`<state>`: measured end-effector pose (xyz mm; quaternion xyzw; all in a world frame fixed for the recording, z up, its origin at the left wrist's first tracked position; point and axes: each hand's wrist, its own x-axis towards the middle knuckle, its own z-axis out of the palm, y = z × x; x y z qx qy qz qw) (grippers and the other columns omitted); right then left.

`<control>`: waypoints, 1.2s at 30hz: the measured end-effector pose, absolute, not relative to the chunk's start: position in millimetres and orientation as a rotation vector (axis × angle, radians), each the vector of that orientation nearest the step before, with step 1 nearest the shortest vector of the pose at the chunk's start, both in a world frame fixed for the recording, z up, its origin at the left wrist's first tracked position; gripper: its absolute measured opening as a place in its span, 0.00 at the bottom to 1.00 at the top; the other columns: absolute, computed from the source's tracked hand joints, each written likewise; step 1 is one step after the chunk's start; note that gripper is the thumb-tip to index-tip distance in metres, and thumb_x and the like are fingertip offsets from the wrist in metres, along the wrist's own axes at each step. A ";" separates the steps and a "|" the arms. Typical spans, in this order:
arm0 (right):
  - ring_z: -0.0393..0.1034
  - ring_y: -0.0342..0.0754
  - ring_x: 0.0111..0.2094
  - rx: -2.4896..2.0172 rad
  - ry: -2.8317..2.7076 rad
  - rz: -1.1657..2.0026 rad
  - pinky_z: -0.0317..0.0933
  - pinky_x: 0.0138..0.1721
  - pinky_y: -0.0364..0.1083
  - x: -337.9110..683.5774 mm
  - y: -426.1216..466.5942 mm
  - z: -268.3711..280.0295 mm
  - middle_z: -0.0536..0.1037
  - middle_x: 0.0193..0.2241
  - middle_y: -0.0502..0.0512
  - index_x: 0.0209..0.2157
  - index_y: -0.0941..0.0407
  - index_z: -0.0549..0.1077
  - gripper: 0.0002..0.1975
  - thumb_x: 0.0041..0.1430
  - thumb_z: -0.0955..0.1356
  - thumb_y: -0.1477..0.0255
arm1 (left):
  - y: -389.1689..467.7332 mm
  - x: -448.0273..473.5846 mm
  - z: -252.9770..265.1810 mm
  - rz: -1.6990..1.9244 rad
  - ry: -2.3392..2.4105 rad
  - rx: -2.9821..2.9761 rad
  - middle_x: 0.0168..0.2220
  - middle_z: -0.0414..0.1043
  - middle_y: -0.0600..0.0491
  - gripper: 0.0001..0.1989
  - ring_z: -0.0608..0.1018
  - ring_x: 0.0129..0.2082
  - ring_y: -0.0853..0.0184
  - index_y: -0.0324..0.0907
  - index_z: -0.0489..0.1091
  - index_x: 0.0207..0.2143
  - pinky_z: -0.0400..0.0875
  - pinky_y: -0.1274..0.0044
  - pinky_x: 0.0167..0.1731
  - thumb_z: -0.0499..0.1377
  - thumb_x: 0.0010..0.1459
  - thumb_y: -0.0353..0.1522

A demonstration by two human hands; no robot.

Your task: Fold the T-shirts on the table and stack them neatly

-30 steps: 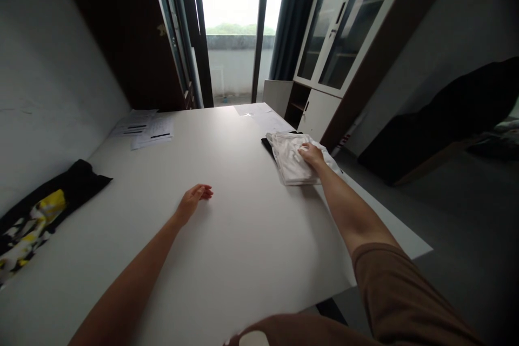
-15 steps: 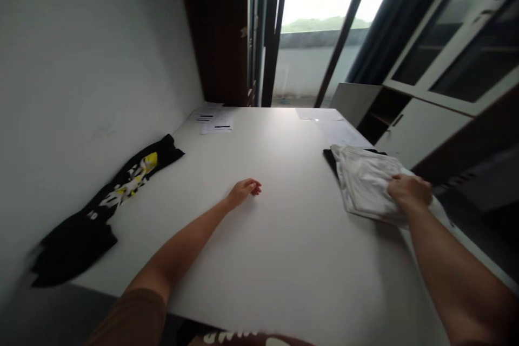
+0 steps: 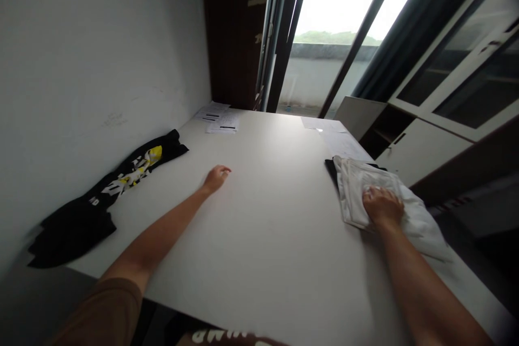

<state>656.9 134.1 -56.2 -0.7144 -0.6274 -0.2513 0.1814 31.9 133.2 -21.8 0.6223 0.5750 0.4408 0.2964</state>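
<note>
My left hand (image 3: 217, 178) hovers over or rests on the white table (image 3: 275, 238), left of its middle. Its fingers are loosely bent and a little apart, with nothing in them. On the right, my right hand (image 3: 383, 206) lies on top of a folded white garment (image 3: 352, 186), fingers curled into the cloth; the fingertips are partly hidden. The white cloth spreads out to the right of that hand. Black cloth (image 3: 331, 168) peeks out from beneath it. A black garment (image 3: 77, 224) with a yellow and white print lies along the left edge, by the wall.
Printed papers (image 3: 222, 124) lie at the far left corner of the table, and more sheets (image 3: 343, 143) at the far right. A wall (image 3: 101, 65) borders the left side. Beyond the table are a glass door (image 3: 324, 59) and a white cabinet (image 3: 430, 148).
My right hand has moved left across the white garment, and more cloth shows to its right. My left hand has shifted left over the table. The view has turned slightly.
</note>
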 end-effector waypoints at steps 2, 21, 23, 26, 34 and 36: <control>0.73 0.66 0.48 -1.997 -1.731 -0.711 0.59 0.48 0.63 646.4 126.3 -54.8 0.77 0.48 0.73 0.43 0.50 0.82 0.23 0.63 0.57 0.63 | 127.8 -26.1 -5.0 1.203 1.762 1.641 0.51 0.73 0.40 0.10 0.67 0.60 0.47 0.41 0.76 0.39 0.52 0.58 0.65 0.59 0.55 0.31; 0.69 0.56 0.51 -1.596 -2.303 -0.201 0.61 0.54 0.51 456.7 126.6 -47.4 0.77 0.51 0.61 0.42 0.52 0.78 0.13 0.67 0.61 0.71 | 82.2 -117.0 -6.4 0.349 2.352 1.899 0.38 0.79 0.39 0.10 0.79 0.44 0.46 0.42 0.72 0.35 0.67 0.62 0.48 0.60 0.57 0.40; 0.69 0.57 0.50 -1.628 -2.289 -0.156 0.60 0.53 0.51 434.1 134.8 -44.8 0.79 0.47 0.62 0.43 0.53 0.78 0.13 0.68 0.61 0.71 | 89.1 -81.0 -15.8 0.431 2.240 1.959 0.38 0.79 0.38 0.12 0.79 0.45 0.46 0.42 0.72 0.36 0.66 0.62 0.49 0.62 0.56 0.40; 0.67 0.58 0.50 -1.713 -2.224 -0.093 0.58 0.52 0.51 403.6 146.4 -40.3 0.78 0.47 0.65 0.44 0.55 0.78 0.13 0.67 0.62 0.71 | 93.2 -22.8 -28.4 0.582 2.090 2.032 0.43 0.78 0.37 0.15 0.78 0.47 0.45 0.42 0.71 0.41 0.65 0.63 0.50 0.64 0.55 0.40; 0.66 0.57 0.50 -1.726 -1.952 0.178 0.58 0.51 0.51 354.3 174.1 -40.5 0.78 0.46 0.63 0.41 0.53 0.78 0.13 0.68 0.62 0.67 | 91.6 82.3 -40.6 0.781 1.791 2.191 0.44 0.76 0.40 0.09 0.76 0.47 0.50 0.44 0.72 0.44 0.63 0.66 0.50 0.58 0.62 0.36; 0.69 0.54 0.47 -1.659 -1.885 0.300 0.59 0.50 0.49 348.9 178.6 -43.7 0.79 0.43 0.59 0.42 0.52 0.77 0.13 0.69 0.62 0.66 | 86.7 89.5 -38.9 0.762 1.722 2.238 0.43 0.76 0.41 0.09 0.77 0.46 0.50 0.44 0.73 0.43 0.64 0.67 0.49 0.61 0.60 0.36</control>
